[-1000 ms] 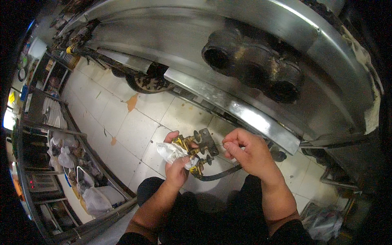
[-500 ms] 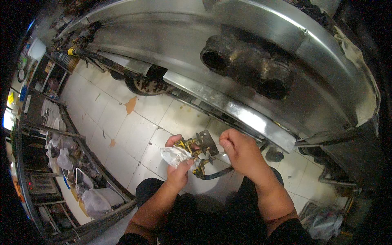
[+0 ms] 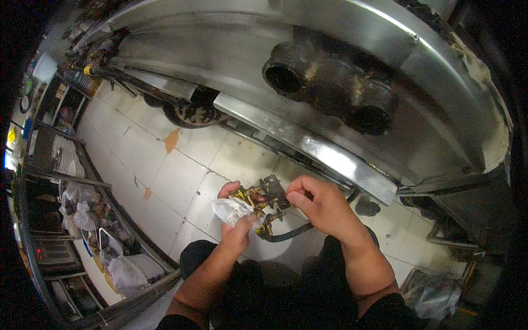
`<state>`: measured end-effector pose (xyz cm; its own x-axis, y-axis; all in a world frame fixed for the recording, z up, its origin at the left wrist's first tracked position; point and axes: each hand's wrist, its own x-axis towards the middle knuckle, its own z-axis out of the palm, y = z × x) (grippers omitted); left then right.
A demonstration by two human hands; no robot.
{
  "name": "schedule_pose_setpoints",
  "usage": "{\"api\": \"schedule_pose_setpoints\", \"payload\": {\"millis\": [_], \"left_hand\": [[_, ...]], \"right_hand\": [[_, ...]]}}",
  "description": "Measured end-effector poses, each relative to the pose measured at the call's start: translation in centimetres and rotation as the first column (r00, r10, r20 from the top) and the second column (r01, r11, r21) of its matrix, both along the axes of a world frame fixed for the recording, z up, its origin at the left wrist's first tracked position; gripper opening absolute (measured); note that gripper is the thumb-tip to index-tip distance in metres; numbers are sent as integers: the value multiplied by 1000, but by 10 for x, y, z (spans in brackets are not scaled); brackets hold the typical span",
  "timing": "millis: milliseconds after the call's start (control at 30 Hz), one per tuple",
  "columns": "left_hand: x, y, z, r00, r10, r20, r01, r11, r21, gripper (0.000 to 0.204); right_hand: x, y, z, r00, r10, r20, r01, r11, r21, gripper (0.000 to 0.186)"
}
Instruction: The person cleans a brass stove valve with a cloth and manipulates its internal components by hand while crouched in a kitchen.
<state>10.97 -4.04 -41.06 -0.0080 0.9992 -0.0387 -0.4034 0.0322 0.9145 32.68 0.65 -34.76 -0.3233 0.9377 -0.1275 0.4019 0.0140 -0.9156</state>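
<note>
My left hand is wrapped round a brass valve assembly with yellow parts, holding a crumpled white tissue against it. The assembly has a dark metal bracket with holes at its right end, and a black hose runs off below it to the right. My right hand is closed in a pinch just right of the bracket, its fingertips at or very near the plate; whatever is between them is too small to make out.
A curved steel stove top with blackened burner housings fills the upper view, a steel ledge along its edge. A dark pan lies beneath it. A shelving unit with plates and bags lines the left. Below are stained floor tiles.
My right hand has moved left, closer to the bracket. The valve assembly and left hand sit slightly further left in the view, which has shifted a little.
</note>
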Motion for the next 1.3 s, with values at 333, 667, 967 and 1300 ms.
{"api": "schedule_pose_setpoints", "payload": {"millis": [333,667,967,1300], "left_hand": [[0,3,1,1000,11,7,-11,1000,16,78],[0,3,0,999,7,33,-7,1000,-5,79],[1,0,-6,998,-9,-55,10,1000,9,78],[0,2,-10,985,-82,-152,91,994,53,79]], "right_hand": [[-3,1,-8,997,62,49,-72,970,233,18],[-7,0,0,999,39,3,-39,998,53,14],[-6,7,-21,1000,-23,5,23,986,-166,15],[-1,6,-2,983,104,151,-105,994,1,15]]}}
